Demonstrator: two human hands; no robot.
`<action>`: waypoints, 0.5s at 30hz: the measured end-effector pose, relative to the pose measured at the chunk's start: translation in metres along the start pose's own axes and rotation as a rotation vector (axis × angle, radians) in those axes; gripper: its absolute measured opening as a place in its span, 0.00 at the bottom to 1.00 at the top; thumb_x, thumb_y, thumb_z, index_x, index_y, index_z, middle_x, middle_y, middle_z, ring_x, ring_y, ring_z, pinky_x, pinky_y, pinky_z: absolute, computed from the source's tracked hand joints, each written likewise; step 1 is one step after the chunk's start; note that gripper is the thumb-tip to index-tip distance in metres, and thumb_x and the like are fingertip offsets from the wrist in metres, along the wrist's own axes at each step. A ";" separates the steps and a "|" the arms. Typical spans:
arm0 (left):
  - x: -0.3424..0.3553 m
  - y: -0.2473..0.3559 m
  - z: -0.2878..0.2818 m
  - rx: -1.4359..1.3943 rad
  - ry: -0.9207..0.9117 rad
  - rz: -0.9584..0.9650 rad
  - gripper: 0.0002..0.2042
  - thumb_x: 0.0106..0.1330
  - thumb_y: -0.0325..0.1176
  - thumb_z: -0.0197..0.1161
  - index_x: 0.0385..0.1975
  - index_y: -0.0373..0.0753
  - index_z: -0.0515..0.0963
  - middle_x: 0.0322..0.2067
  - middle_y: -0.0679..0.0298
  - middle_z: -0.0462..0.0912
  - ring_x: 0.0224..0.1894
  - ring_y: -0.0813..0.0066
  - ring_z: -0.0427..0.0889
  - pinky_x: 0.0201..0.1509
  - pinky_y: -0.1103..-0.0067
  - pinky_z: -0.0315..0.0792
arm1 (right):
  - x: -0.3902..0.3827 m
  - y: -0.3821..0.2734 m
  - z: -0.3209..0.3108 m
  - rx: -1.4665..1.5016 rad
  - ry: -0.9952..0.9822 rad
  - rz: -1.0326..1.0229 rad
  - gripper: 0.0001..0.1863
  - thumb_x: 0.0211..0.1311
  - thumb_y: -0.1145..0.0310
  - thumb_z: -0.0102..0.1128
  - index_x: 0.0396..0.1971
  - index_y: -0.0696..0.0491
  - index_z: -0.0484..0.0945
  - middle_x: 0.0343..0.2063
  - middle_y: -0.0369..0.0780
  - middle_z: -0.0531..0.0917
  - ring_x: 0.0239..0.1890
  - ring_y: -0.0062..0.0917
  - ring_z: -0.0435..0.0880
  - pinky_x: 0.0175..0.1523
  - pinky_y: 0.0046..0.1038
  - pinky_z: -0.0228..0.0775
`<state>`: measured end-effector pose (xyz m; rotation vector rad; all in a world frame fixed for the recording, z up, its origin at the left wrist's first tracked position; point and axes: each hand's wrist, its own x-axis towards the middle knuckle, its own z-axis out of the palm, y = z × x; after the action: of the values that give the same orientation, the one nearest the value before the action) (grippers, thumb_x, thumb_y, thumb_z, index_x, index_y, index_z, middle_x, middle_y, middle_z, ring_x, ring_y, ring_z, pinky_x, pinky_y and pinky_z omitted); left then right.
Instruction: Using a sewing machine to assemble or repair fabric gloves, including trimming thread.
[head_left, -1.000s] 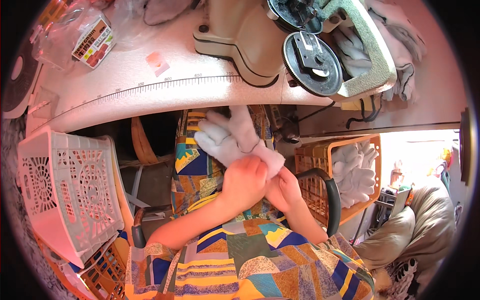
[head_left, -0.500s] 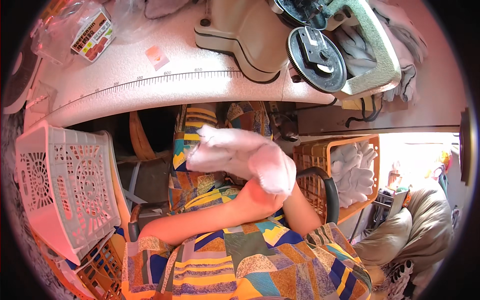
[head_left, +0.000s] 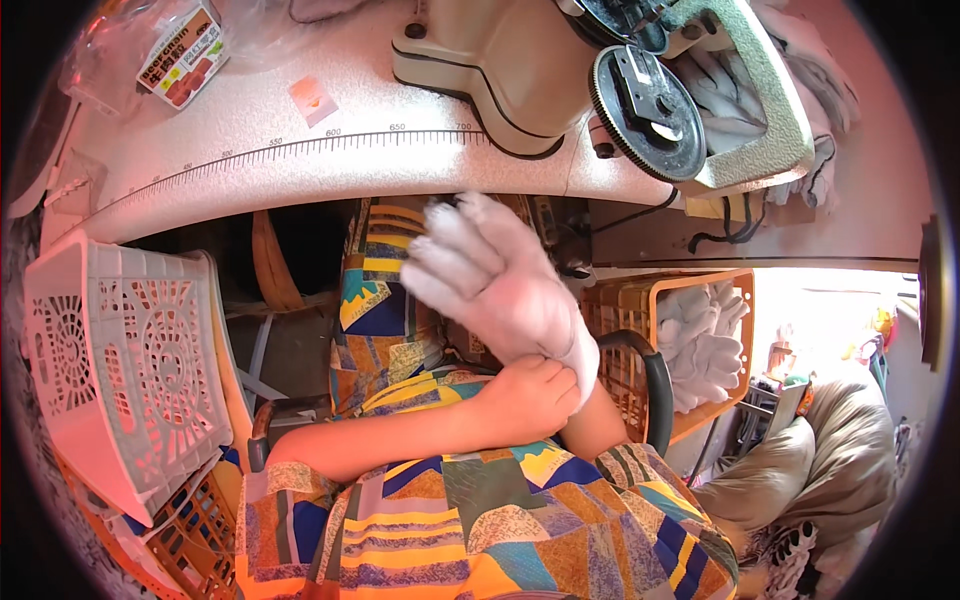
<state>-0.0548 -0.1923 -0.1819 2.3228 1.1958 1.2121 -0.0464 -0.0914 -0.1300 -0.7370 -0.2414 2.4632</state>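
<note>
A white knitted glove (head_left: 515,300) is in front of my body, its fingers pointing up and to the left. My right forearm (head_left: 597,425) runs up into its cuff, so my right hand is inside the glove and covered by it. The glove's fingers stand stretched and somewhat apart. My left hand (head_left: 535,398) reaches across from the left, its fingers closed on the glove's cuff at the right wrist.
Ahead is a white table (head_left: 240,185) with a ruler scale along its edge, bearing a beige machine (head_left: 525,95) with a black toothed wheel (head_left: 650,112). A white plastic basket (head_left: 130,350) stands at left. At right, an orange basket (head_left: 655,350) holds white gloves (head_left: 700,345).
The glove has turned from lying folded over sideways to pointing up, with its fingers spread out. My left hand has shifted to the cuff and now shows its closed fingers.
</note>
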 end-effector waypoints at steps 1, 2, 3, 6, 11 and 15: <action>0.000 -0.001 0.000 0.011 -0.018 0.007 0.11 0.36 0.34 0.62 0.21 0.40 0.71 0.23 0.66 0.68 0.27 0.70 0.71 0.29 0.75 0.65 | 0.002 -0.002 0.010 -0.130 0.076 -0.005 0.30 0.63 0.51 0.54 0.59 0.54 0.61 0.62 0.51 0.60 0.63 0.49 0.61 0.66 0.54 0.57; 0.000 -0.001 0.001 0.023 -0.036 0.014 0.12 0.36 0.35 0.62 0.21 0.39 0.71 0.23 0.66 0.68 0.27 0.70 0.71 0.30 0.76 0.65 | -0.001 -0.002 0.003 -0.019 -0.036 -0.017 0.34 0.62 0.46 0.52 0.60 0.53 0.59 0.64 0.50 0.58 0.65 0.48 0.58 0.67 0.54 0.53; 0.000 -0.002 0.001 0.033 -0.053 0.023 0.12 0.36 0.35 0.62 0.22 0.39 0.71 0.24 0.65 0.68 0.28 0.70 0.71 0.30 0.76 0.66 | -0.005 0.000 -0.001 0.045 -0.118 -0.042 0.37 0.60 0.42 0.50 0.61 0.53 0.58 0.65 0.50 0.57 0.66 0.48 0.56 0.68 0.54 0.50; -0.002 0.000 0.002 0.064 -0.074 0.065 0.13 0.36 0.36 0.61 0.23 0.39 0.72 0.24 0.66 0.68 0.28 0.70 0.71 0.30 0.76 0.66 | -0.016 0.011 -0.006 0.151 -0.314 -0.126 0.43 0.57 0.34 0.44 0.63 0.51 0.55 0.66 0.48 0.56 0.67 0.47 0.53 0.70 0.54 0.43; 0.004 0.004 -0.002 0.087 -0.051 0.079 0.08 0.40 0.34 0.56 0.21 0.39 0.72 0.22 0.66 0.68 0.27 0.71 0.70 0.30 0.79 0.65 | -0.017 0.000 -0.002 0.143 -0.296 0.003 0.30 0.65 0.48 0.39 0.63 0.48 0.54 0.66 0.45 0.56 0.68 0.46 0.52 0.71 0.53 0.39; 0.003 0.004 -0.004 0.118 -0.055 0.100 0.11 0.37 0.35 0.58 0.23 0.39 0.71 0.24 0.66 0.68 0.28 0.71 0.71 0.30 0.79 0.65 | -0.016 -0.005 0.003 0.233 -0.224 0.102 0.20 0.70 0.59 0.35 0.58 0.48 0.56 0.64 0.43 0.59 0.67 0.44 0.55 0.71 0.51 0.42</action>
<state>-0.0543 -0.1930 -0.1755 2.5119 1.1753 1.1295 -0.0349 -0.0964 -0.1189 -0.3842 0.0022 2.6137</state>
